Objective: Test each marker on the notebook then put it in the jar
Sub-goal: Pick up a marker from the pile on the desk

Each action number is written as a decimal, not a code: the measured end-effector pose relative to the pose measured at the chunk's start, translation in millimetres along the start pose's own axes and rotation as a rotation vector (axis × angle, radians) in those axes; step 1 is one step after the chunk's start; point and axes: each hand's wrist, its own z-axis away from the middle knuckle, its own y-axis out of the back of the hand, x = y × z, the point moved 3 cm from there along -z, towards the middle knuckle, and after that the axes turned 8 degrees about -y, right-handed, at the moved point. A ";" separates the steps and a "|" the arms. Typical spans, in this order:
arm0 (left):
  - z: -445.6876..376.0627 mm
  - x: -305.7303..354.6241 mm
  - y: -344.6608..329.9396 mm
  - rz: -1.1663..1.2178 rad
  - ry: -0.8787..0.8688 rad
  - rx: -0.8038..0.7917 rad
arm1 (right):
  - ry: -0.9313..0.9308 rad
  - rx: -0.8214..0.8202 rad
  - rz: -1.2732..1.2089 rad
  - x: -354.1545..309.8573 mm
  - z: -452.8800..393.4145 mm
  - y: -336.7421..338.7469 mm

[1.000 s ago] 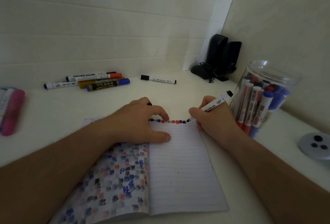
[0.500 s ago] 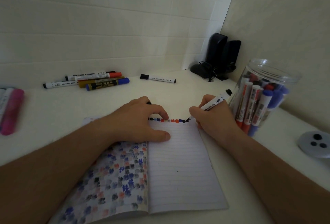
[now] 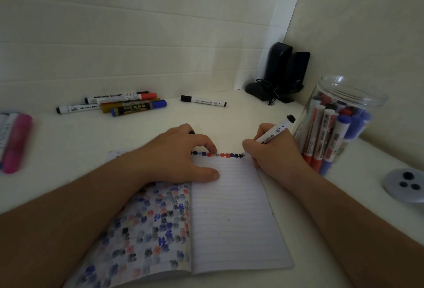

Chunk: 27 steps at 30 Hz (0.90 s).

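Marker (image 3: pixel 274 132) is pinched in the right hand (image 3: pixel 273 150), tip at the notebook's (image 3: pixel 231 214) top edge. Left hand (image 3: pixel 183 152) presses the page flat, fingers bent. It looks light, stiff and smooth; hold its middle. Jar (image 3: pixel 339 122) stands just beside.

— Is the light good?
— No, dim and soft, almost without shadows. The wide lens bends the edges.
— Any blur?
— The speakers (image 3: pixel 285 74) look smeared, perhaps from motion.

jar (image 3: pixel 339 124) just beside right hand (image 3: pixel 275 150) | table (image 3: pixel 91 140) bare left of notebook (image 3: pixel 229 214) – passable
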 end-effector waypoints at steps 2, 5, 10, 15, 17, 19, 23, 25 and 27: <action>0.2 0.8 0.2 -0.001 0.002 -0.002 | 0.000 0.017 -0.032 1.6 -2.0 0.3; 0.7 2.1 0.7 -0.007 0.003 -0.009 | 0.002 0.019 -0.034 2.7 -2.6 0.2; 1.3 2.3 1.4 -0.005 0.005 -0.001 | 0.019 0.017 0.009 1.7 -0.9 -0.5; 1.6 3.6 1.0 0.003 0.006 -0.011 | -0.003 0.002 0.007 2.1 -0.3 -0.8; 3.9 4.2 1.0 -0.015 -0.006 0.002 | 0.051 0.052 -0.020 -2.1 2.1 -0.2; 4.7 7.4 1.6 0.000 -0.036 0.092 | 0.126 0.065 -0.141 -8.7 6.0 1.5; 3.3 11.4 12.9 0.084 -0.071 0.354 | 0.126 -0.211 -0.597 -17.2 15.1 0.7; 3.6 12.3 18.8 0.204 -0.059 0.414 | 0.043 -0.343 -0.729 -16.5 17.4 -0.5; 3.8 13.1 19.8 0.273 -0.056 0.406 | -0.031 -0.467 -0.809 -16.0 18.9 -0.5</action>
